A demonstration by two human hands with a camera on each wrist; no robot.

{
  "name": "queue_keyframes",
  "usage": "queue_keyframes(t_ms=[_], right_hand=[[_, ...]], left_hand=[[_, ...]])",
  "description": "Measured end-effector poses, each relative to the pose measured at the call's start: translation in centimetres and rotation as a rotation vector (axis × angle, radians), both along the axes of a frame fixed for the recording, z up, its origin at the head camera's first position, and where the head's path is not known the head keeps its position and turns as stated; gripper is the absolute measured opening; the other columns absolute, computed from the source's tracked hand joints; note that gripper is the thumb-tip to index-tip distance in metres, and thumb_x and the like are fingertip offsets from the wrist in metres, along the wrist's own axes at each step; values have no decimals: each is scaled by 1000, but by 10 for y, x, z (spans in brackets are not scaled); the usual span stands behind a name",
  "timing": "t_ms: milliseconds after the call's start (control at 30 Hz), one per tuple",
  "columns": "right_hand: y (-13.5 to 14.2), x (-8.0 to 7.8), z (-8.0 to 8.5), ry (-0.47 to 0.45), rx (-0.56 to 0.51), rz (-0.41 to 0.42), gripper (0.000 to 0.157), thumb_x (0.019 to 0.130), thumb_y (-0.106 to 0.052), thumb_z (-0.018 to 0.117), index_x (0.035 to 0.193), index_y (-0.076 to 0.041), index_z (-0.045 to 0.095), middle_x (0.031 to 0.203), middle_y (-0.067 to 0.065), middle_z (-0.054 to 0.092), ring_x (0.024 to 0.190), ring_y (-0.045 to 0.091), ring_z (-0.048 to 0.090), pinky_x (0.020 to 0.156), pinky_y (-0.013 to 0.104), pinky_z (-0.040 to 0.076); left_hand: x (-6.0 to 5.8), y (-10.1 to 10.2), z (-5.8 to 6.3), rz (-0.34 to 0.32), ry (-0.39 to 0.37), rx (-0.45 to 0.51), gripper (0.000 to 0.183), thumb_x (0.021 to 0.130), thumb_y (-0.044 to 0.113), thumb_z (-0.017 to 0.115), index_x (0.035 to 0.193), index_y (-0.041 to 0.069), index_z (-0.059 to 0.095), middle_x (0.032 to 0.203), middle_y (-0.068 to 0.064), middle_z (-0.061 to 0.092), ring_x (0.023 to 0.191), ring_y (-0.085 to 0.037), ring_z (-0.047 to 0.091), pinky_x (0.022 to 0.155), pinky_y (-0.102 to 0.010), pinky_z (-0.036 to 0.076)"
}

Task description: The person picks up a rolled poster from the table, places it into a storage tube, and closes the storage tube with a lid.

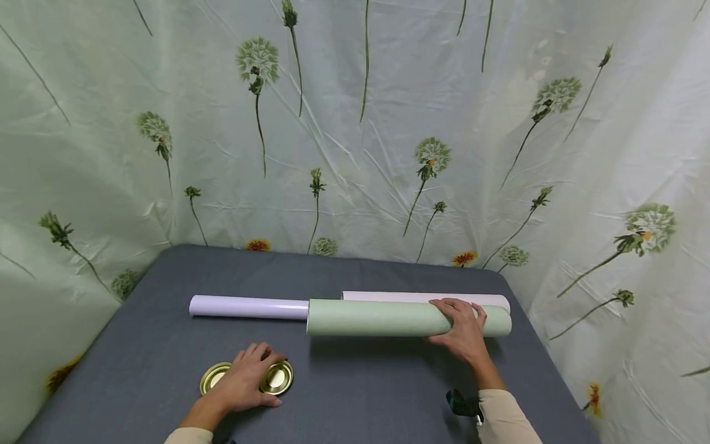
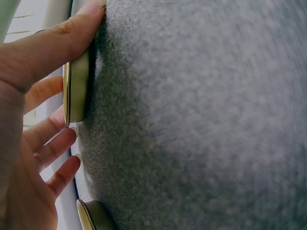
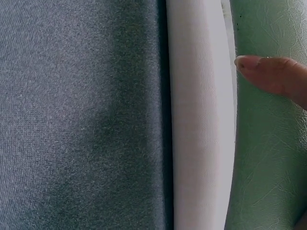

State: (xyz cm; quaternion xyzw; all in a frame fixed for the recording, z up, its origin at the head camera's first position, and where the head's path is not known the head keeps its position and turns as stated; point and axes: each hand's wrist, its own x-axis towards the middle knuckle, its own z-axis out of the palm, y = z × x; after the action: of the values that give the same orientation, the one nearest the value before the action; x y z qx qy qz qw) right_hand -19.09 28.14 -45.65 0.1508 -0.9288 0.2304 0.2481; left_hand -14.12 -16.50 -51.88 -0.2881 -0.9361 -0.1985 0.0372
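Note:
My left hand (image 1: 244, 379) is low over the table with its thumb and index finger at opposite edges of a shallow round gold tin (image 1: 276, 377). In the left wrist view that tin (image 2: 76, 91) sits on the cloth, partly covered by the thumb. A second gold tin (image 1: 213, 375) lies to the left, partly hidden behind the hand. My right hand (image 1: 461, 330) grips a pale green roll (image 1: 377, 317) near its right end, fingers over the top. Its thumb (image 3: 268, 72) lies on the green surface in the right wrist view.
Behind the green roll lies a pale pink roll (image 1: 383, 296), largely hidden by it. A thinner lilac roll (image 1: 249, 307) extends to the left. Dark grey cloth covers the table (image 1: 166, 345). A flowered curtain (image 1: 355, 154) hangs beyond its back edge and along the sides.

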Motion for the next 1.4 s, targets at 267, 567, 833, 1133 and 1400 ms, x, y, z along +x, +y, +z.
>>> queue_keyframes(t_ms=[267, 567, 833, 1133, 1400], right_hand=[[2, -1, -2, -8, 6, 8, 74, 43, -14, 96, 113, -7, 71, 110, 16, 62, 107, 38, 53, 96, 65, 17], [3, -3, 0, -17, 15, -1, 74, 43, -16, 96, 113, -9, 71, 110, 15, 63, 107, 38, 52, 97, 64, 17], [1, -4, 0, -20, 3, 3, 74, 44, -15, 96, 113, -7, 71, 110, 16, 63, 107, 38, 52, 96, 64, 17], [-2, -4, 0, -26, -4, 3, 74, 43, -15, 96, 112, -8, 71, 110, 16, 63, 107, 38, 53, 96, 64, 17], [-3, -4, -2, -30, 11, 7, 73, 44, -15, 96, 112, -8, 71, 110, 16, 63, 107, 38, 52, 96, 64, 17]], left_hand=[[-1, 3, 3, 11, -40, -15, 68, 65, 47, 84, 119, 11, 64, 103, 3, 48, 97, -21, 47, 78, -43, 39], [-3, 6, 6, 22, -57, -7, 64, 65, 39, 86, 116, 6, 66, 100, 3, 49, 93, -20, 49, 77, -41, 42], [-6, 7, 7, 42, -79, -21, 63, 64, 37, 86, 114, 5, 67, 98, 3, 50, 92, -21, 52, 77, -44, 44], [-12, 6, 14, 58, -145, 56, 64, 67, 31, 87, 118, 0, 63, 105, -4, 53, 99, -28, 54, 84, -48, 46], [-15, 7, 19, 64, -137, 103, 66, 67, 30, 87, 119, -1, 62, 107, -5, 54, 98, -27, 56, 83, -45, 47]])
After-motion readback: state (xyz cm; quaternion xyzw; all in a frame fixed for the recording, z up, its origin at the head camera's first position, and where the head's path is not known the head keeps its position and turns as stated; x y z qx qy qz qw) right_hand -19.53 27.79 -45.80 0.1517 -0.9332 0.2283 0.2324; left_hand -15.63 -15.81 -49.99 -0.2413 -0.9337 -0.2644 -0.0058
